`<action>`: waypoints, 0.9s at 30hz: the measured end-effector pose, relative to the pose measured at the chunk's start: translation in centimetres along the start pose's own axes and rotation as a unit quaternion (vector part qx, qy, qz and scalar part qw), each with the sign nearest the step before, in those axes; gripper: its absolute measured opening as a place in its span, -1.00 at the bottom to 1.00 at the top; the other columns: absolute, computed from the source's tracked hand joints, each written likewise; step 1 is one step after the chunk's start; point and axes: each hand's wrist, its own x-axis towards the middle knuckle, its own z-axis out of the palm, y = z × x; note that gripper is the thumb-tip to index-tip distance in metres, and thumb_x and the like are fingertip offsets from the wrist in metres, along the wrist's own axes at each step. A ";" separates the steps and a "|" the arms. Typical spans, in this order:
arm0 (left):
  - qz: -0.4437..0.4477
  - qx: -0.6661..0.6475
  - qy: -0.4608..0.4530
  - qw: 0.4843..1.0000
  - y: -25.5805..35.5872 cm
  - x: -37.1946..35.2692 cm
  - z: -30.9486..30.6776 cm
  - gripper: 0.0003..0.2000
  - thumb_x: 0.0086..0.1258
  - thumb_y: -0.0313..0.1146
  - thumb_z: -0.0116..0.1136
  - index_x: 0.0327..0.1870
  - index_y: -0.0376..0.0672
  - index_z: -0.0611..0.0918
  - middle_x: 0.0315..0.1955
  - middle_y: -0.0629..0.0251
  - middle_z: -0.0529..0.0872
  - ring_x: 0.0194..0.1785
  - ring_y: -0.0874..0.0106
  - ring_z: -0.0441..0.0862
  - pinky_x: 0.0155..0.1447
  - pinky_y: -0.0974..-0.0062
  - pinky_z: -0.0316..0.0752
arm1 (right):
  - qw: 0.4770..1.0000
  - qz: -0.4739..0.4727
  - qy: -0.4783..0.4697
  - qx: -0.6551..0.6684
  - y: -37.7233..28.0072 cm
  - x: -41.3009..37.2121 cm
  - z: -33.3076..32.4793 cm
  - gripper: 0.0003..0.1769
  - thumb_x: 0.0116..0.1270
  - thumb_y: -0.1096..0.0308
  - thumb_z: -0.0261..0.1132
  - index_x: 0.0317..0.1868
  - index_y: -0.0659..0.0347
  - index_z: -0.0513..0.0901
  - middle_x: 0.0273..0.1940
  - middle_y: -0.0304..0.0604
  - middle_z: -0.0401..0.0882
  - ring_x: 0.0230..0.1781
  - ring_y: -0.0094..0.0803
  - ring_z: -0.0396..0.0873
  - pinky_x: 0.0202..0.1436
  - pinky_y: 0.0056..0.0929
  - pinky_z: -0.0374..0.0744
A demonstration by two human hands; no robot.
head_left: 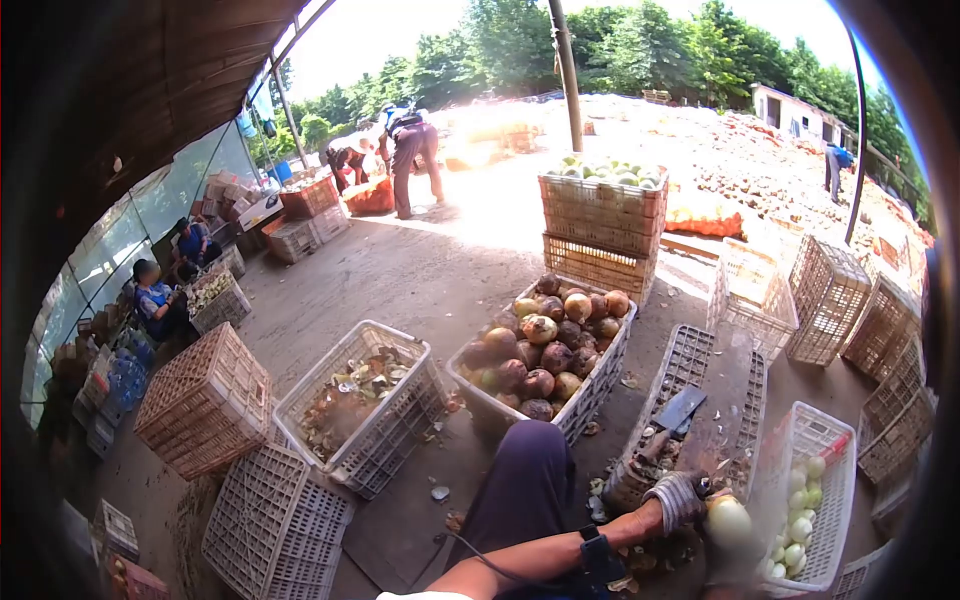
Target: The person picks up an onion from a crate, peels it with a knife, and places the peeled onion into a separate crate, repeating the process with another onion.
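We sit under an open-sided shed on a dusty concrete floor (420, 270), crates all around us and sunlit trees beyond. Our gloved left hand (678, 500) has its grip clamped on a peeled onion (728, 520), white and bare, held just above the near corner of a white crate (775, 470). A blurred shape beneath the onion may be our right hand (730, 565); we cannot tell whether its grip is closed or apart. The white crate holds more peeled onions (800, 525), well short of the rim. Just beside our left hand a cleaver (678, 408) lies on a worn board (735, 400) set over an upturned crate. Past our knee a crate (600, 385) is heaped with brown unpeeled onions (545, 350), and left of it another crate (400, 420) holds skins and scraps (350, 390). By our judgement the work is only partly done: some onions are peeled, a full heap remains. Other people (410, 150) work further off.
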 end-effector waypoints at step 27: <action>0.074 -0.041 -0.030 0.996 -6.1 0.3 -2.1 -0.83 0.06 -0.46 0.24 -0.29 -0.19 0.64 -0.47 0.28 0.61 -0.42 0.40 0.53 -0.38 0.37 0.46 | 0.998 0.050 -0.021 -0.032 2.8 4.1 3.9 -0.23 -0.04 0.30 0.41 0.23 0.34 0.39 0.03 0.06 0.55 0.00 -0.04 0.59 0.07 -0.09 0.64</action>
